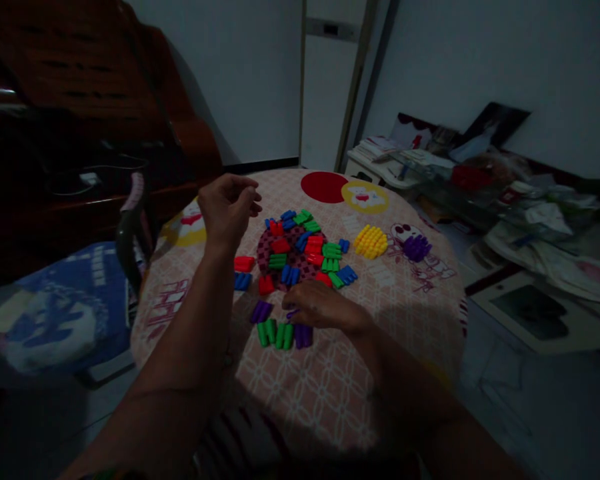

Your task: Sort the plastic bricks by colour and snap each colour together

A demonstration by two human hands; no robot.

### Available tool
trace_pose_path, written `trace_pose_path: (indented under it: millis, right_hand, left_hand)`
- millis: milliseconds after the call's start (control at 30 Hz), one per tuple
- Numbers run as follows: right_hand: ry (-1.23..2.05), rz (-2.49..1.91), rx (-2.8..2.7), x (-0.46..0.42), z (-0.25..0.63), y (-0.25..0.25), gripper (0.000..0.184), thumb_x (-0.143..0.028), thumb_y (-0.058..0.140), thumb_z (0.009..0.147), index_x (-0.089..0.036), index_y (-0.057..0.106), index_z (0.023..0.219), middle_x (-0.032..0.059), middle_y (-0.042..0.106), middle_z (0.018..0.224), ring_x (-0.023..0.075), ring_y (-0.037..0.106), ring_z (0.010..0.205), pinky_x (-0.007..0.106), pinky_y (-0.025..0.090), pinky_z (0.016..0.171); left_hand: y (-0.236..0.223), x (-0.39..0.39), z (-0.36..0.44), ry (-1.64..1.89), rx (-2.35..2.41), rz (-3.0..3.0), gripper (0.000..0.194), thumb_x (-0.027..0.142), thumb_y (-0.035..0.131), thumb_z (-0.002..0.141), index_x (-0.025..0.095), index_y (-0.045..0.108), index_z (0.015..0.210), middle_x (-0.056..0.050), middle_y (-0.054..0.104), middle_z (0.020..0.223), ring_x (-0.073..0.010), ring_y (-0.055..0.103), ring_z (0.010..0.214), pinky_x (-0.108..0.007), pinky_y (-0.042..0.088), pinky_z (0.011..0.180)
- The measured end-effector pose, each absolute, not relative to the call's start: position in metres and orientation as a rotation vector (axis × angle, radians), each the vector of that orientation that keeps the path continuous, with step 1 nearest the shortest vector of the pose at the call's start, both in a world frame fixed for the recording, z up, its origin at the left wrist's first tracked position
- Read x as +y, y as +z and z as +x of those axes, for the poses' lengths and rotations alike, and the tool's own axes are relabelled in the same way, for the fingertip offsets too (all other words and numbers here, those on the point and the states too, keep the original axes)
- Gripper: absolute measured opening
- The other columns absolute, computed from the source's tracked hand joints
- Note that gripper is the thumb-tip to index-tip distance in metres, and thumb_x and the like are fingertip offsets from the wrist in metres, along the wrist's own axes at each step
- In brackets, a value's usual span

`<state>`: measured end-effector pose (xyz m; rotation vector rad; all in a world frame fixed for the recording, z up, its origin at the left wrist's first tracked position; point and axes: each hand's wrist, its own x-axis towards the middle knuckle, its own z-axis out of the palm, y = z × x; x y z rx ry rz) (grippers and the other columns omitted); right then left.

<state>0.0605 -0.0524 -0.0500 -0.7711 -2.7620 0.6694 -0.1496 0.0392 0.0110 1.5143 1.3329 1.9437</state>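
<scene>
Curling right hand [313, 304] over purple block [292, 314] by 2 green blocks [267, 333] — poising left hand [225, 208] high, fingers bent, likely for clearance — can't tell either grip.

Glossy plastic blocks [371, 241]; smooth matt wall [250, 73]; wooden bench [195, 143].

No legible text or numbers.

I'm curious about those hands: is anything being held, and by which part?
The right hand has its fingertips at a purple piece; whether and where it is gripped cannot be told. Nothing held shows in the left hand.
</scene>
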Motion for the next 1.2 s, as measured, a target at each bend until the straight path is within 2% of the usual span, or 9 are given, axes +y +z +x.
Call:
trace_pose_path:
  millis: [167, 300, 467, 600, 700, 833, 967, 1100, 1200]
  right_hand:
    - [0.874, -0.875, -2.679, -0.043, 0.064, -0.039, 0.012, -0.016, 0.074, 0.075, -0.018, 0.071, 0.086, 0.0014, 0.07, 0.084, 0.0161, 0.063, 0.082, 0.026, 0.041, 0.072]
    - [1.185, -1.026, -2.136, -0.018, 0.1, -0.03, 0.014, -0.024, 0.073, 0.072, -0.016, 0.074, 0.083, -0.0019, 0.066, 0.069, 0.0117, 0.06, 0.064, 0.023, 0.042, 0.061]
    - [0.879, -1.255, -1.236, 0.01, 0.185, -0.027, 0.027, -0.035, 0.073, 0.061, -0.016, 0.071, 0.08, -0.0022, 0.064, 0.061, 0.0103, 0.054, 0.051, 0.021, 0.04, 0.048]
    - [0.515, -1.271, -0.759, 0.015, 0.251, -0.035, 0.019, -0.033, 0.066, 0.06, -0.018, 0.062, 0.071, -0.0066, 0.052, 0.048, 0.0092, 0.043, 0.04, 0.021, 0.031, 0.04]
    - [0.213, -1.377, -0.487, 0.015, 0.281, -0.048, 0.011, -0.029, 0.058, 0.063, -0.02, 0.057, 0.069, -0.0062, 0.051, 0.048, 0.0123, 0.046, 0.043, 0.023, 0.034, 0.043]
    - [-0.091, -1.775, -0.454, 0.016, 0.295, -0.065, 0.012, -0.022, 0.053, 0.064, -0.018, 0.063, 0.069, 0.0056, 0.066, 0.066, 0.0215, 0.063, 0.068, 0.03, 0.046, 0.061]
    - [-0.165, -2.052, -0.603, 0.02, 0.293, -0.073, 0.022, -0.016, 0.051, 0.065, -0.014, 0.072, 0.074, 0.0144, 0.073, 0.082, 0.026, 0.066, 0.084, 0.034, 0.047, 0.075]
    - [-0.173, -2.085, -0.709, 0.021, 0.293, -0.076, 0.025, -0.016, 0.051, 0.07, -0.014, 0.074, 0.08, 0.0155, 0.074, 0.087, 0.0256, 0.066, 0.084, 0.033, 0.047, 0.077]
    - [-0.21, -2.069, -0.725, 0.021, 0.294, -0.077, 0.023, -0.017, 0.052, 0.074, -0.014, 0.074, 0.082, 0.0148, 0.074, 0.088, 0.0247, 0.066, 0.084, 0.033, 0.046, 0.077]
  left_hand:
    - [0.016, 0.037, -0.15, 1.978, 1.339, 1.455, 0.013, 0.019, 0.064, 0.07, 0.013, 0.07, 0.081, 0.002, 0.066, 0.061, -0.0092, 0.06, 0.047, -0.018, 0.048, 0.042]
    - [0.019, 0.034, -0.146, 1.977, 1.339, 1.459, 0.015, 0.02, 0.065, 0.069, 0.012, 0.07, 0.08, 0.002, 0.065, 0.06, -0.0093, 0.06, 0.047, -0.018, 0.049, 0.042]
    - [0.018, 0.035, -0.144, 1.936, 1.377, 1.441, 0.015, 0.021, 0.066, 0.069, 0.014, 0.07, 0.081, 0.003, 0.066, 0.062, -0.0096, 0.061, 0.049, -0.021, 0.05, 0.045]
    - [0.015, 0.035, -0.144, 1.907, 1.387, 1.476, 0.014, 0.024, 0.066, 0.072, 0.017, 0.07, 0.083, 0.003, 0.069, 0.065, -0.011, 0.062, 0.052, -0.026, 0.051, 0.05]
    - [0.015, 0.032, -0.142, 1.886, 1.383, 1.503, 0.013, 0.025, 0.066, 0.073, 0.019, 0.07, 0.084, 0.002, 0.07, 0.066, -0.0132, 0.064, 0.055, -0.03, 0.051, 0.053]
    - [0.018, 0.028, -0.141, 1.86, 1.395, 1.51, 0.014, 0.026, 0.066, 0.073, 0.019, 0.069, 0.085, 0.002, 0.071, 0.067, -0.0143, 0.066, 0.057, -0.03, 0.051, 0.055]
    - [0.021, 0.03, -0.141, 1.898, 1.393, 1.468, 0.015, 0.024, 0.067, 0.067, 0.016, 0.07, 0.08, 0.002, 0.067, 0.061, -0.0115, 0.061, 0.049, -0.025, 0.05, 0.047]
    - [0.025, 0.03, -0.14, 1.888, 1.409, 1.444, 0.017, 0.025, 0.067, 0.066, 0.015, 0.07, 0.079, 0.001, 0.065, 0.061, -0.011, 0.06, 0.05, -0.02, 0.046, 0.042]
    - [0.027, 0.026, -0.138, 1.897, 1.429, 1.445, 0.014, 0.026, 0.066, 0.066, 0.017, 0.069, 0.077, 0.001, 0.065, 0.061, -0.0114, 0.06, 0.05, -0.022, 0.048, 0.045]
